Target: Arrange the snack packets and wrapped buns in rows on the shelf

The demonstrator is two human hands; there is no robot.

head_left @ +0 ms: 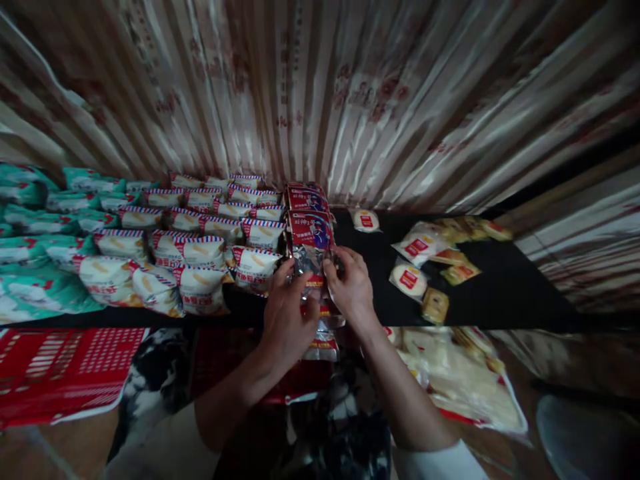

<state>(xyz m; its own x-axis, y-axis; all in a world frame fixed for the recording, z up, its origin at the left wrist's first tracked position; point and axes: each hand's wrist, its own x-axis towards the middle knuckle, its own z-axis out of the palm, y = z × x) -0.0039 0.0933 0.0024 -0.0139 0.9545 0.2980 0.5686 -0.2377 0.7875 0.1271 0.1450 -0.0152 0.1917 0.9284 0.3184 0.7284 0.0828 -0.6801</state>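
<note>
Head view: left hand [289,320] and right hand [353,283] clasped a shiny packet [309,256] from both sides, centre frame, likely steadying it before the red-and-blue packets [307,227]; dimness blurred its tilt.

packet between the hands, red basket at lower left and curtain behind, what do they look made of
Packet: glossy plastic or foil film, judging by its silvery glare and creases.
Basket: probably rigid moulded plastic, given its even red colour and regular holes.
Curtain: thin printed sheet with shiny folds; satiny cloth or plastic, I can't tell which.
</note>
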